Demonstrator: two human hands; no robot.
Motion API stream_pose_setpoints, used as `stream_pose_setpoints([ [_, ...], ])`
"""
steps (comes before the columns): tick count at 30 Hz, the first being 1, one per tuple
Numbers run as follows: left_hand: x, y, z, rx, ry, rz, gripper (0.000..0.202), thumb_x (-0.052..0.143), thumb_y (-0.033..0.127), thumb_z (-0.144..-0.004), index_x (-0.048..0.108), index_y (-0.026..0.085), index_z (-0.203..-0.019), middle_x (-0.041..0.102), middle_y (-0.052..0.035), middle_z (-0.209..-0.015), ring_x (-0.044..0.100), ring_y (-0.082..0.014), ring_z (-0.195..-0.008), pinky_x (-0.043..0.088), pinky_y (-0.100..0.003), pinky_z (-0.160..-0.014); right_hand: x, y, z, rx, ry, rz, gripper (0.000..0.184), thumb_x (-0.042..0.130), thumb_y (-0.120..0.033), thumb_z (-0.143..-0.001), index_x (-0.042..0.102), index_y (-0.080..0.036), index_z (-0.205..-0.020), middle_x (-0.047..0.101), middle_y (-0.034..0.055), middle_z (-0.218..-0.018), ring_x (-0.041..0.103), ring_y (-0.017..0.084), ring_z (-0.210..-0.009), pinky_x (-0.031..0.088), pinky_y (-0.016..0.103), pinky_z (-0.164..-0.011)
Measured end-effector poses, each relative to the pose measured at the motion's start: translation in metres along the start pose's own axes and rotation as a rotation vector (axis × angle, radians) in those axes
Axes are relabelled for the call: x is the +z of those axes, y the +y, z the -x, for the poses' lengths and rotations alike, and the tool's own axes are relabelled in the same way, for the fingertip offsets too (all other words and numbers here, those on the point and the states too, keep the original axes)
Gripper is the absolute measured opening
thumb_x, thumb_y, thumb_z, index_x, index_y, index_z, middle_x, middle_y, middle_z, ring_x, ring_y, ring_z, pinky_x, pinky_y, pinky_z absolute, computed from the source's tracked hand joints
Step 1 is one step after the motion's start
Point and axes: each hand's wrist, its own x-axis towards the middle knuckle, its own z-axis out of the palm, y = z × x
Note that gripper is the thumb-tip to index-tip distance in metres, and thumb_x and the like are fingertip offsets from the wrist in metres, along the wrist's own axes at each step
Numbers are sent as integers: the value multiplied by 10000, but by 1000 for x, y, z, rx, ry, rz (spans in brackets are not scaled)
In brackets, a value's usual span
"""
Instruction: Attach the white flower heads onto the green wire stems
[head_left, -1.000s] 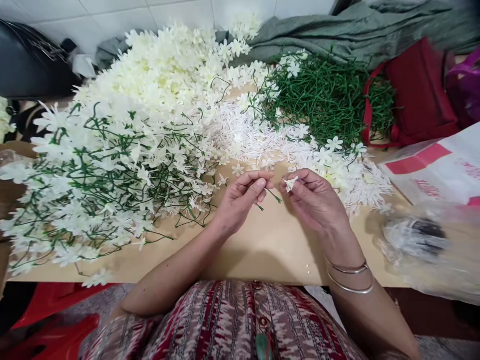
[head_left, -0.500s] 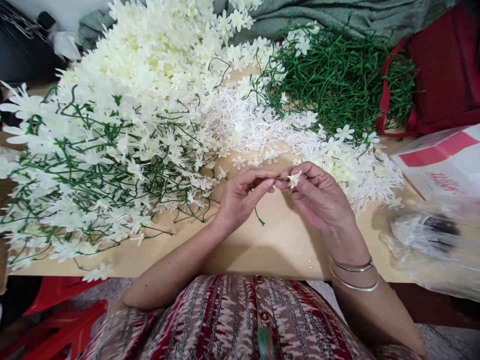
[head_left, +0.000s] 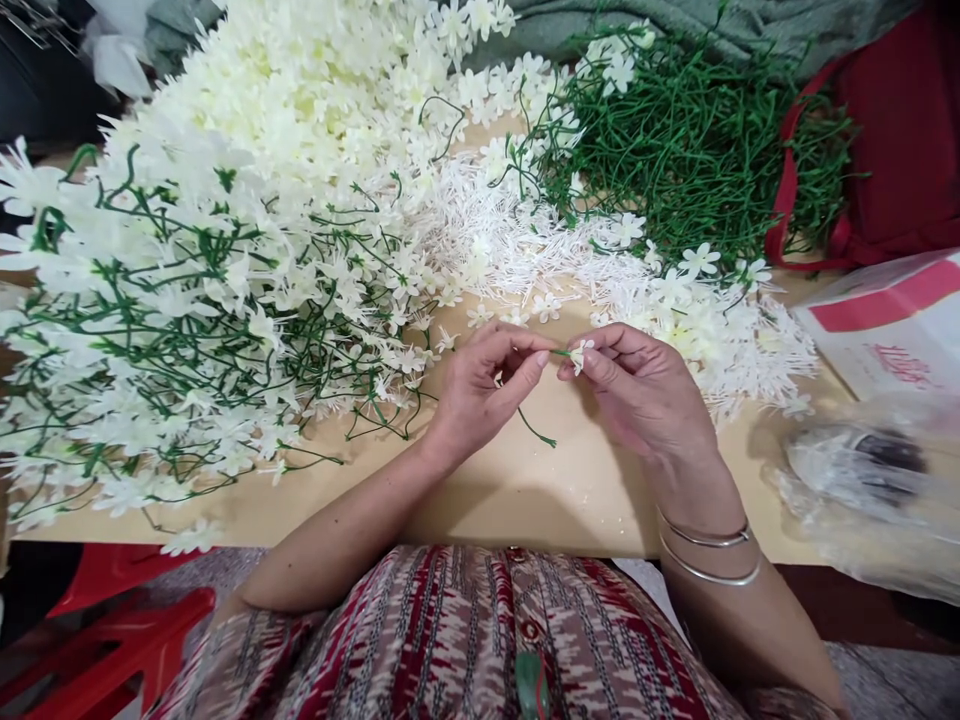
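Observation:
Over the middle of the table, my left hand [head_left: 491, 390] pinches a thin green plastic stem [head_left: 537, 428]. One end of the stem dangles below that hand, and the other points right to a small white artificial flower [head_left: 580, 356]. Thumb and fingertips of my right hand [head_left: 637, 385] are closed on this flower, at the stem's tip. Left of the hands lies a heap of white flowers on green stems [head_left: 225, 310]. Thin white stamen-like pieces [head_left: 510, 230] are spread just beyond the hands, with loose white flowers among them.
Loose white blossoms [head_left: 300, 90] are piled at the back left. A tangle of green stems [head_left: 675, 150] lies at the back right, against a red bag [head_left: 900, 150]. On the right are a white and pink box [head_left: 892, 330] and a clear plastic bag [head_left: 862, 480]. Red stools [head_left: 150, 640] stand below the table.
The flower in my right fingers has turned, its petals now facing more towards me. The stem's dangling end has swung right. The whole view has shifted slightly.

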Motion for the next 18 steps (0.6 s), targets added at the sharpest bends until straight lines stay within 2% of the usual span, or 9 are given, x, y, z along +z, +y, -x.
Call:
stream_pose_setpoints([
  [5, 2, -7, 3, -85, -37, 78, 147, 727, 355, -956, 781, 219, -961, 693, -23, -849, 575, -111, -674, 461, -252, -630, -2, 1, 1, -6, -7, 71, 253, 926, -485, -714, 768, -306, -796, 745, -19, -705, 680, 161, -667, 575, 342, -722],
  [8, 5, -13, 5, -152, -60, 169, 213, 727, 410, -953, 751, 199, -967, 697, -10, -815, 615, -91, -622, 482, -236, -604, -2, 3, 2, -13, 36, 183, 215, 899, -470, -755, 767, -305, -798, 753, -15, -709, 667, 165, -661, 555, 335, -672],
  [12, 8, -16, 7, -185, -82, 239, 268, 729, 444, -946, 712, 176, -949, 716, -13, -810, 702, -116, -693, 562, -245, -672, -1, 6, 3, -31, 57, 240, 208, 881, -464, -780, 766, -291, -792, 757, -10, -720, 647, 150, -657, 518, 296, -613],
  [18, 9, -17, 7, -237, -99, 269, 324, 717, 502, -940, 702, 179, -928, 743, -28, -827, 709, -126, -718, 611, -276, -736, -1, 9, 1, -47, 46, 263, 216, 875, -468, -790, 756, -287, -799, 729, -18, -701, 614, 138, -614, 487, 285, -559],
])
